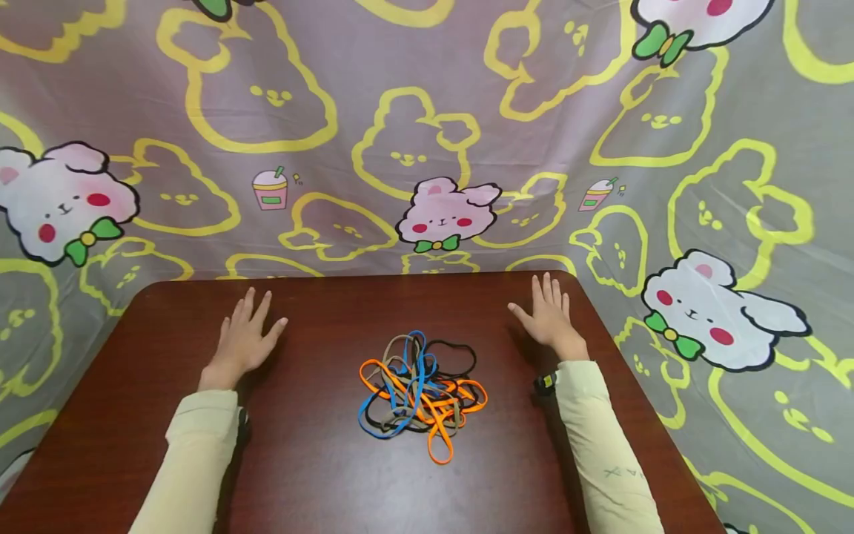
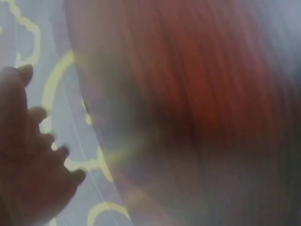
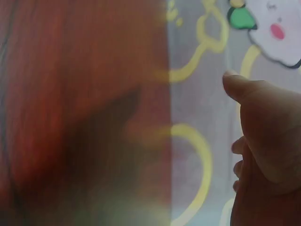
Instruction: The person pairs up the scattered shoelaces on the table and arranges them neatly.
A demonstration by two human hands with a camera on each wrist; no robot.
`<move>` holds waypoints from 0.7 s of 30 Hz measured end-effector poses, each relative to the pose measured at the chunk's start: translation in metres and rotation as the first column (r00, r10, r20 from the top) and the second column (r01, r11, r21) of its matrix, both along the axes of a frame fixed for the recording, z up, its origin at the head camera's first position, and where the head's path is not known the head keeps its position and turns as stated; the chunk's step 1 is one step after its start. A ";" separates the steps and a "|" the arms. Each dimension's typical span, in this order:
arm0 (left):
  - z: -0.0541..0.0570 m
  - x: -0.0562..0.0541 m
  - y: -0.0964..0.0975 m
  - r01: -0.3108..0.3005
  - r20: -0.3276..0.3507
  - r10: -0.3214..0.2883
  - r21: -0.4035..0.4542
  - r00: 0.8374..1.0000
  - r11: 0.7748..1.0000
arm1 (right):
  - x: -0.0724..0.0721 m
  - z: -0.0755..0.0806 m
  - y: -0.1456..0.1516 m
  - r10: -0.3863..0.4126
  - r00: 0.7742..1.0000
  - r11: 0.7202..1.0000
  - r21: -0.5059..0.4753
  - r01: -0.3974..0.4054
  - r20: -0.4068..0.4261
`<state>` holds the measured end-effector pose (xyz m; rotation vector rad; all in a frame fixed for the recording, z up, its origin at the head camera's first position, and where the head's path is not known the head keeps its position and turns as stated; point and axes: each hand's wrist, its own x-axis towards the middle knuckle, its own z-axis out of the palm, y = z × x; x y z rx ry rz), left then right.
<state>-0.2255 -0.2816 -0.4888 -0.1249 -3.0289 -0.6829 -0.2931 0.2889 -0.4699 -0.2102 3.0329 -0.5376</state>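
Flanking the tangled cords mid-table in the head view, the left hand and right hand spread wide and empty, seemingly to leave them untouched; the left wrist view shows parted fingertips; the right wrist view, an extended thumb, nothing gripped.

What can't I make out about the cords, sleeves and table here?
Head view: the exact number of cords; they overlap and hide one another.
Head view: the near edge of the table; cut off by the bottom edge.
Head view: the marks on the right sleeve; too small.
Left wrist view: the table's surface detail; blurred.
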 end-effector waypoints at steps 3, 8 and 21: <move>0.004 -0.003 0.011 0.047 0.012 -0.048 0.095 0.999 0.994 | 0.002 0.009 -0.013 0.037 0.999 0.999 -0.028 -0.037 -0.012; 0.013 -0.008 0.037 0.083 -0.016 -0.082 0.248 0.997 0.965 | 0.008 0.020 -0.047 0.109 0.992 0.990 -0.080 -0.114 -0.058; 0.022 -0.010 0.123 0.242 -0.044 -0.241 0.322 0.970 0.915 | 0.028 -0.002 -0.153 0.286 0.958 0.954 -0.086 -0.288 -0.032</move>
